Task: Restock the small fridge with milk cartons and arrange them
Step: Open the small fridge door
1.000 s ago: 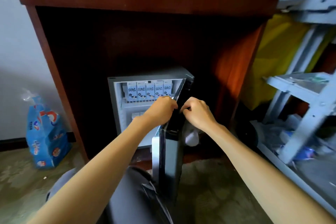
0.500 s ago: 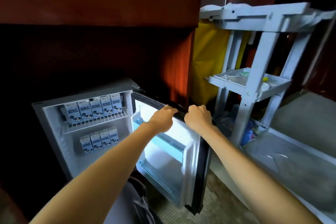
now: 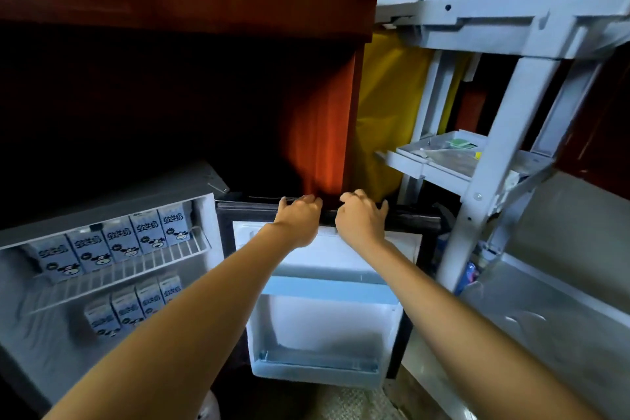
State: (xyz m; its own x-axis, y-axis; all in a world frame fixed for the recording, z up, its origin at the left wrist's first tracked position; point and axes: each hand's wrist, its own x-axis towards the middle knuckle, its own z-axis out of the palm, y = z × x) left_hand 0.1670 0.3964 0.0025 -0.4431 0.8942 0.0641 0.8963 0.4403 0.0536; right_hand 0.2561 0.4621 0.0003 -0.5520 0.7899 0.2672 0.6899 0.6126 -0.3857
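The small grey fridge point(image 3: 102, 208) stands open at the lower left under a dark wooden cabinet. Several blue-and-white milk cartons point(image 3: 116, 244) stand in a row on its upper wire shelf, and a second row of cartons point(image 3: 133, 309) stands on the level below. The fridge door point(image 3: 327, 317) is swung wide to the right, its white inner side with pale blue door shelves facing me. My left hand point(image 3: 300, 218) and my right hand point(image 3: 361, 216) both grip the door's top edge, side by side, fingers curled over it.
A pale grey service cart point(image 3: 484, 160) with trays stands right behind the open door. A yellow bag point(image 3: 385, 106) hangs on its left side. The reddish wooden cabinet panel point(image 3: 327, 133) rises just behind my hands. Carpeted floor shows below the door.
The door has swung from nearly edge-on to wide open toward the right. Both hands stayed on its top edge. My view has turned right, so the fridge interior now sits at the left.
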